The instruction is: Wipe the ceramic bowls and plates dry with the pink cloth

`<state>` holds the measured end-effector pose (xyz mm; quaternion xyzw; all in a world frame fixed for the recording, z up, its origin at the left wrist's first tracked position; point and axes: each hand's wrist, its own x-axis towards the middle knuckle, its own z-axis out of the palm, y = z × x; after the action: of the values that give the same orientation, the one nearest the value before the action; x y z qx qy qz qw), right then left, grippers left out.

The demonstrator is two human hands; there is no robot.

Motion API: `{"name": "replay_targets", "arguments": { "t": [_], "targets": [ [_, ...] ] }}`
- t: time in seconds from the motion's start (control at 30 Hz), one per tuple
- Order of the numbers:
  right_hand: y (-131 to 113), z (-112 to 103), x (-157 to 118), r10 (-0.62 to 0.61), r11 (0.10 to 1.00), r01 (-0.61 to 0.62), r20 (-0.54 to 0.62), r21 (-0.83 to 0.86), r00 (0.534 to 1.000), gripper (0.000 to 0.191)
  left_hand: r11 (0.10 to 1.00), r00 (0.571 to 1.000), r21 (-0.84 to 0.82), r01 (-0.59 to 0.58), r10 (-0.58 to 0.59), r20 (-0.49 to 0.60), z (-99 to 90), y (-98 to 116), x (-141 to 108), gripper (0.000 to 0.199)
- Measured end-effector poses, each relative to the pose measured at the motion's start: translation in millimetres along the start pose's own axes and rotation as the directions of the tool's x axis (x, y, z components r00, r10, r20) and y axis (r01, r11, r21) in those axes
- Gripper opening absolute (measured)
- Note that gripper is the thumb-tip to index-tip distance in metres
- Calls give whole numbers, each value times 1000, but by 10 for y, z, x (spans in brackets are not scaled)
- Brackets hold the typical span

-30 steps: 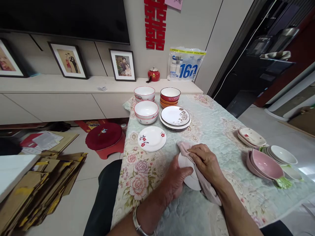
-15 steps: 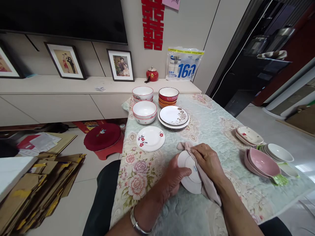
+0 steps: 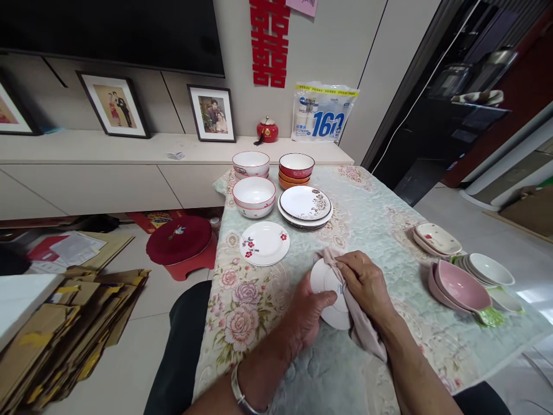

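A white plate is held tilted above the table, its underside with a small blue mark facing me. My left hand grips its left side, thumb across the underside. Pinched in my right hand is a pale pink cloth, folded over the plate's right edge and hanging down below. My right fingertips are at the plate's upper rim. Beyond my left hand, a white plate with red flowers lies on the table.
Stacked plates, white bowls and red and orange bowls stand at the far side. Pink leaf-shaped bowls, small white bowls and oval dishes sit at the right. A red stool is left of the flowered tablecloth.
The held plate has tilted and turned slightly in my left hand, its lower edge moving up. My right hand stays at the rim with the cloth.
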<state>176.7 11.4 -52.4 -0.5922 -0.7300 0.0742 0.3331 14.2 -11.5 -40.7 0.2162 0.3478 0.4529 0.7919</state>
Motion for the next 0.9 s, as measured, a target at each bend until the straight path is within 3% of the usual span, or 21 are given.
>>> {"name": "replay_targets", "arguments": {
  "t": [0.17,0.3,0.5,0.63,0.77,0.9],
  "targets": [
    [-259,-37,-2,-265,951,245,92,186,960,21,999,996,24,26,-28,85,27,13,-25,41],
    [-338,-54,-2,-348,925,309,160,223,924,20,1000,988,25,-6,2,157,49,30,-19,37],
    [-133,-23,19,-105,986,95,65,135,992,19,994,995,98,49,-57,78,-9,45,-5,43],
    [33,-43,12,39,999,-37,54,-31,998,23,995,997,85,55,-59,40,-50,83,11,45],
    [114,-38,-16,65,991,-63,7,-118,998,26,999,998,33,11,-9,-69,-44,88,25,55],
    [118,6,-26,64,995,-66,-25,-74,998,26,999,999,-36,-16,15,-31,-4,68,8,63]
  ]
}}
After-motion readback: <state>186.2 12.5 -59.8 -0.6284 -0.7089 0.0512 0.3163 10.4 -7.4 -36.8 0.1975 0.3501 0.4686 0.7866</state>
